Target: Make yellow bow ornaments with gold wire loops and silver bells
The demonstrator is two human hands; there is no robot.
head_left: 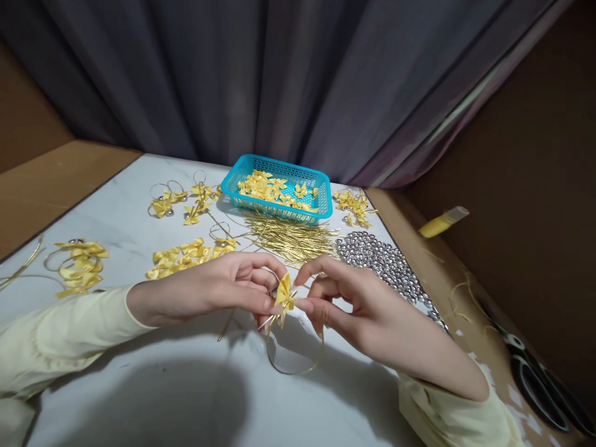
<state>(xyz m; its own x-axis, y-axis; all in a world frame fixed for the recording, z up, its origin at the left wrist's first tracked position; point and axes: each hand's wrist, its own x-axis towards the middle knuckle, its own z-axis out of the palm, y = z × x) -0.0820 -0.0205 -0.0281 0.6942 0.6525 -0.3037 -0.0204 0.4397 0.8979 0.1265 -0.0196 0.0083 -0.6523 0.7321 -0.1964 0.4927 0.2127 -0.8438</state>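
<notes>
Holding yellow bow (284, 284) up over white tabletop (112, 214), between both hands, near middle of view. Pinching with left hand (228, 282): narrow grip on the bow, thumb at its left side, index finger arched over toward its top, other fingers curled in behind and below. Meeting it from the opposite side with right hand (358, 304): thumb and index drawn close at the bow's right edge, also narrow. Cannot tell whether closed on ribbon or on gold strand (290, 297) crossing there; too small, partly covered by fingertips. Sits right at the fingertips, well forward of both palms.

Hanging just below the bow: thin wire loop (293, 373), on the near side of the grip.

Just beyond the hands: pile of gold wires (291, 239), spread up to front of blue basket (279, 212). In basket: loose bows (261, 185). Right of the wires, beyond right hand: heap of silver beads (382, 264). Beyond left wrist: grouped bows (179, 257); farther left, bow cluster (84, 264) with a loop. Out at far right, on brown surface: black-handled scissors (521, 354).
</notes>
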